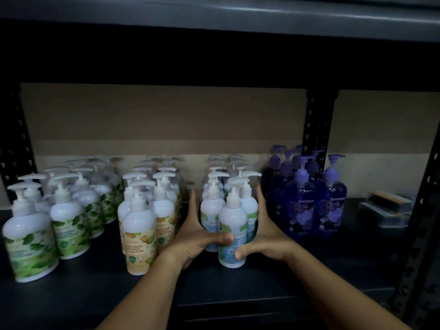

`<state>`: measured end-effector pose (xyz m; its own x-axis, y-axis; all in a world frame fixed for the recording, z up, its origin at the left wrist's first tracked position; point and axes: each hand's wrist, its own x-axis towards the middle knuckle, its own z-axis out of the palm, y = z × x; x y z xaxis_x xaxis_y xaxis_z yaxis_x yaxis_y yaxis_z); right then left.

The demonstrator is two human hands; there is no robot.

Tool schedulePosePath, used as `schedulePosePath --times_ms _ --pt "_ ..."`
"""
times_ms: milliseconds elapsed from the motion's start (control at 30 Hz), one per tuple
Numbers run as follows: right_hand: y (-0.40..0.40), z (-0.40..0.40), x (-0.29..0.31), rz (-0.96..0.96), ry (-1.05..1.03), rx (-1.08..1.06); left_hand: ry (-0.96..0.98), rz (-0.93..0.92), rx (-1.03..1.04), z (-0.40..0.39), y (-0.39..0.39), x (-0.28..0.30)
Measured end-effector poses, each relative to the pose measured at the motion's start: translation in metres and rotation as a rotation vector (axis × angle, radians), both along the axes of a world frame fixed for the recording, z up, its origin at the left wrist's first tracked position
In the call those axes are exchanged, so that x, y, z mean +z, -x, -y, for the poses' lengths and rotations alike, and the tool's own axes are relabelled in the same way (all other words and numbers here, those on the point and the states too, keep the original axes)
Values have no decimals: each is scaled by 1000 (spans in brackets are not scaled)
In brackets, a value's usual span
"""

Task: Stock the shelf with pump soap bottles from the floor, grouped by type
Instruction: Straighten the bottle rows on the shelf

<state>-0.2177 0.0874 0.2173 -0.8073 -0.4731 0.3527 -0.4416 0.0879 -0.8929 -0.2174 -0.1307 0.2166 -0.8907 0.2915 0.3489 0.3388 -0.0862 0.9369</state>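
Observation:
On the dark shelf (95,289) stand four groups of pump soap bottles. Green-leaf bottles (69,225) fill the left, yellow-label bottles (140,236) come beside them, blue cool-mint bottles (232,225) stand in the middle, and purple bottles (302,206) are on the right. My left hand (197,236) and my right hand (264,234) cup the front of the blue group from both sides. Both thumbs press on the foremost blue bottle's label. Fingers lie flat along the neighbouring blue bottles.
A perforated black upright (317,129) rises behind the purple bottles, another upright (419,234) at the right front. Cardboard (162,120) backs the shelf. A stack of small flat boxes (388,208) lies at the far right. The shelf above (214,17) hangs low overhead.

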Motion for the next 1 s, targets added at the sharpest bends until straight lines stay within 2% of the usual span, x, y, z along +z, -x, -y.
schedulePosePath --times_ms 200,667,1000 --pt "-9 6 -4 -12 -46 -57 44 -82 39 -9 -12 -8" --pt "-16 11 1 16 -33 -37 37 -43 -10 -10 -16 -2" --pt "-13 10 -3 8 3 -65 69 -116 20 -6 -14 -5"
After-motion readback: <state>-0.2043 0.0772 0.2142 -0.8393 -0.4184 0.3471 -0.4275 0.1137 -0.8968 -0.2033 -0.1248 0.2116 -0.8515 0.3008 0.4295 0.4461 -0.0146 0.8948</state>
